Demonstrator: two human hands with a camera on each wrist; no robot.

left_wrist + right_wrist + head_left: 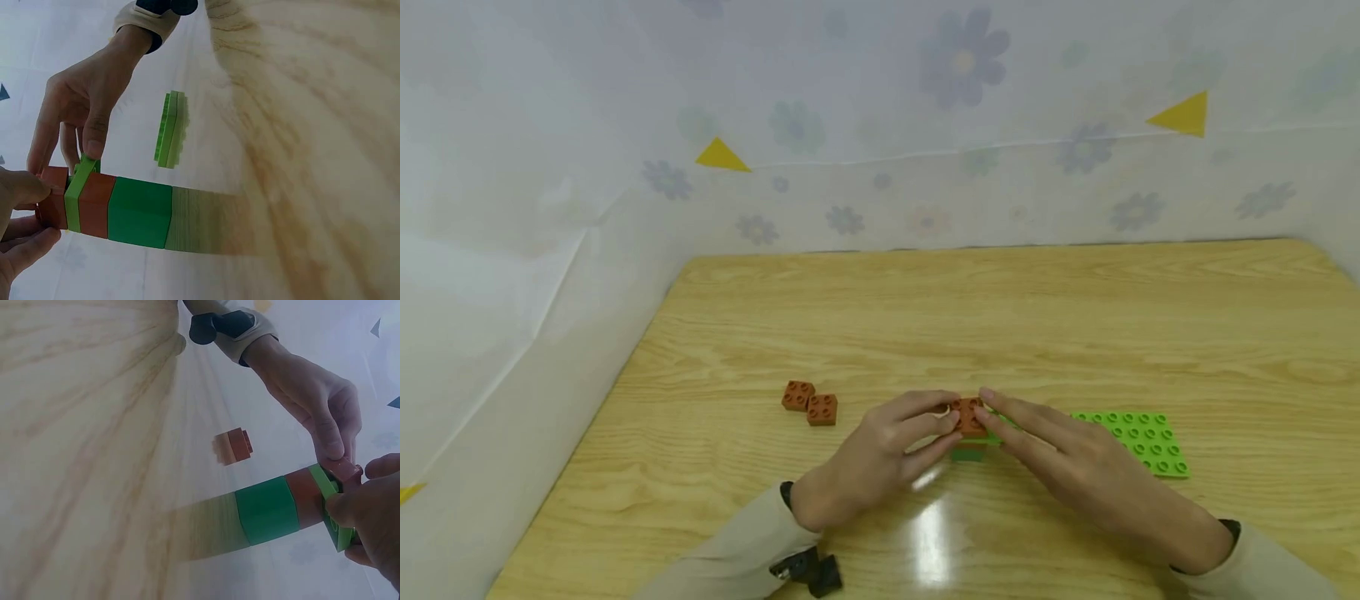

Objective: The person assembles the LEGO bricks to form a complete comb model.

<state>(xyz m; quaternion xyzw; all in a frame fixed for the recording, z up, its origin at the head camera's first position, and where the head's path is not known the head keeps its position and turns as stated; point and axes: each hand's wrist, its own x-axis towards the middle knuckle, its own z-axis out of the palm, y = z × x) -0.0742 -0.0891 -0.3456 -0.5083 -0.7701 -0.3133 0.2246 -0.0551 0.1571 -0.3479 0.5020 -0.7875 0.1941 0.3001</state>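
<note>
A small stack stands on the table between both hands. Its base is a dark green block (140, 212), with a reddish-brown brick (95, 203) on that and a thin light green plate (73, 206) above. On top, over one end of the plate, is another reddish-brown brick (968, 419), tilted slightly in the right wrist view. My left hand (880, 446) pinches this top brick between thumb and fingers. From the other side my right hand (1078, 467) holds the projecting end of the light green plate, thumb against it, fingertips near the top brick.
Two loose reddish-brown bricks, one behind (798, 396) and one in front (822, 409), lie left of the stack. A light green studded baseplate (1150, 442) lies to the right, partly behind my right hand. The wooden table (880, 325) ends at a flower-patterned curtain.
</note>
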